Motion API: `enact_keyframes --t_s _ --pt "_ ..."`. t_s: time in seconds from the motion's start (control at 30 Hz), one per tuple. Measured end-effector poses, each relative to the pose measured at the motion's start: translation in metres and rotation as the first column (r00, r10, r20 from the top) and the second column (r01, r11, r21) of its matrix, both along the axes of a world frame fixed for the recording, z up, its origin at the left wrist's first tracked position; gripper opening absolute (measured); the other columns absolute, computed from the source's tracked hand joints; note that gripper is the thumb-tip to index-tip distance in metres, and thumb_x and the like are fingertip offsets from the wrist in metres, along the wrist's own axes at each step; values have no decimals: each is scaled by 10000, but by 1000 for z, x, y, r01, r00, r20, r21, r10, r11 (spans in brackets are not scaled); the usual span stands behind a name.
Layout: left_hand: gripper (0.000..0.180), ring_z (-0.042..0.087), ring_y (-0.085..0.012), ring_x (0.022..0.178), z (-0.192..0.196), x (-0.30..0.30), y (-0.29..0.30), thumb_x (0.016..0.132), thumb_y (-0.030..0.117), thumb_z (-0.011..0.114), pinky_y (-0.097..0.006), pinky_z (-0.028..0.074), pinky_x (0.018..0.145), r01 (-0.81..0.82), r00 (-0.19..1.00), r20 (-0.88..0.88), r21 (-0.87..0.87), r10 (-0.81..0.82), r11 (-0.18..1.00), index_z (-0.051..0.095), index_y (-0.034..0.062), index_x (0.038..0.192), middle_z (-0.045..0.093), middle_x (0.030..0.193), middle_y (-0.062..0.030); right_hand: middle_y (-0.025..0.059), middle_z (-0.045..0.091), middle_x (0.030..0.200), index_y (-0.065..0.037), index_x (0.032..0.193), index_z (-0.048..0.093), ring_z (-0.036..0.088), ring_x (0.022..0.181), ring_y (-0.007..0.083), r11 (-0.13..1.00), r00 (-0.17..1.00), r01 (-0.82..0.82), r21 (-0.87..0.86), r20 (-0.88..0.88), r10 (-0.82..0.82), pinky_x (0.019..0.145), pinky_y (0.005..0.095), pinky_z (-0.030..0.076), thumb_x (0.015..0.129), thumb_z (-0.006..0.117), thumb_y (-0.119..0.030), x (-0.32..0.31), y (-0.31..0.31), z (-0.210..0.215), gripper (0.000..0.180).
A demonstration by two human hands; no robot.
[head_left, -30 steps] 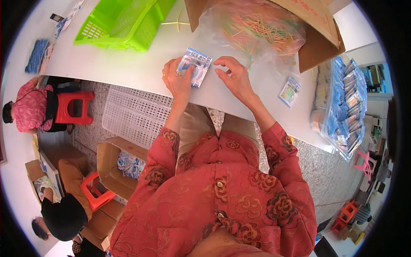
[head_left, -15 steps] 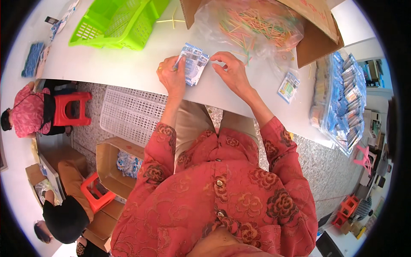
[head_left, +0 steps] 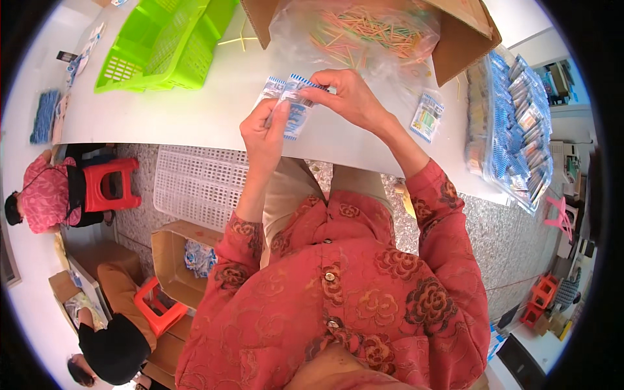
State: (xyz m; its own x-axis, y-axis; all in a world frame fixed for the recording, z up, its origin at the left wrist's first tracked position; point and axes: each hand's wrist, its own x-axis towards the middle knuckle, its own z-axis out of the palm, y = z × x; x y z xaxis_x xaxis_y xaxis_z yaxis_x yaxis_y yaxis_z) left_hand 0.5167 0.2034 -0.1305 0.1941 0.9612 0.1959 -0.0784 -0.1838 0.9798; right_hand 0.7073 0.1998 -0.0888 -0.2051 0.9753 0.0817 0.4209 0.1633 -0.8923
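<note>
Over the white table, my left hand is closed around small blue-and-white packets, its thumb lying across the front one. A second packet shows behind, fanned out to the left; how many are in the hand I cannot tell. My right hand pinches the upper right corner of the front packet between thumb and fingers. To the right, a single packet with a clear window lies flat on the table, with coloured sticks visible inside.
Ahead, a tipped cardboard box opens onto a plastic bag of coloured thin sticks. A green basket stands at the far left. At the right edge sits a clear container of filled packets. Two people sit at the left, near red stools.
My right hand has come left and now grips the corner of the front packet. The packets in my left hand have spread apart. The whole view has shifted slightly.
</note>
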Motion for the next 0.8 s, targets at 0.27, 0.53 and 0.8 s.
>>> enact_keyframes --t_s 0.27,0.53,0.8 --pt "94 521 -56 618 18 4 -9 779 51 702 -216 411 569 163 956 -260 98 -133 982 646 -21 756 616 677 -6 145 580 743 29 851 611 539 674 271 954 959 -95 286 284 11 601 359 413 823 644 -149 13 -25 31 183" --pt "105 511 -34 619 16 10 -22 744 13 731 -200 397 555 205 978 -29 14 -205 979 632 17 711 614 679 18 98 618 872 -16 945 623 573 755 248 923 984 -30 385 172 -40 649 341 449 773 689 -102 11 -44 45 203" --pt "144 502 -25 639 19 20 -25 738 -12 734 -191 401 568 196 978 62 54 -199 979 603 30 695 590 672 24 83 629 966 -55 1028 621 591 716 197 875 980 92 476 113 -165 599 286 473 737 710 -50 9 -77 66 304"
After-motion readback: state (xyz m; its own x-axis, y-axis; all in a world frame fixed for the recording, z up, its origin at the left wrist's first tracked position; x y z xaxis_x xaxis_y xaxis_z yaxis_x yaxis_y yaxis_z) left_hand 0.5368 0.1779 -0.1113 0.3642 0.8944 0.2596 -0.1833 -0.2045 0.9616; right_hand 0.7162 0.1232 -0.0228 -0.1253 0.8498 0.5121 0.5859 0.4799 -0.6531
